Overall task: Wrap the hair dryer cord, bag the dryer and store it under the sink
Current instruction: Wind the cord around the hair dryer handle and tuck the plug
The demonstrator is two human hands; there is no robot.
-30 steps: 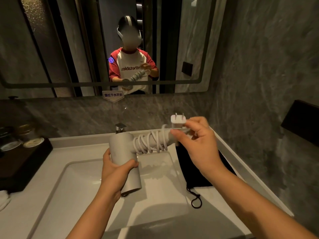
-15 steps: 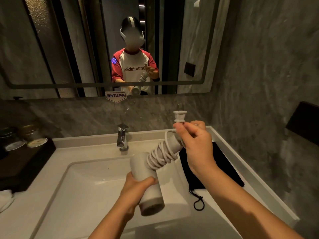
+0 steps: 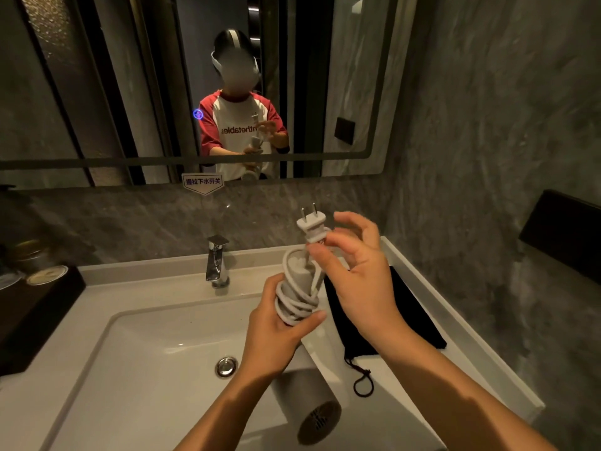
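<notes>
A grey hair dryer (image 3: 307,408) hangs over the white sink (image 3: 146,346), its handle pointing up and its barrel pointing down toward me. Its white cord (image 3: 297,304) is coiled around the handle. My left hand (image 3: 276,327) grips the handle over the coils. Thumb and forefinger of my right hand (image 3: 354,275) pinch the cord just below the white two-pin plug (image 3: 311,221), which sticks up; the other fingers are spread. A black drawstring bag (image 3: 406,317) lies flat on the counter at the right, behind my right hand.
A chrome faucet (image 3: 216,262) stands behind the basin, and the drain plug (image 3: 226,366) shows in its bottom. A dark tray (image 3: 29,317) with small jars sits on the left counter. The mirror (image 3: 130,92) hangs above. A black box (image 3: 566,229) is mounted on the right wall.
The dryer has swung from lying sideways to handle-up, barrel toward me. My left hand shifted from the barrel to the wrapped handle. My right hand lifted the plug end upright.
</notes>
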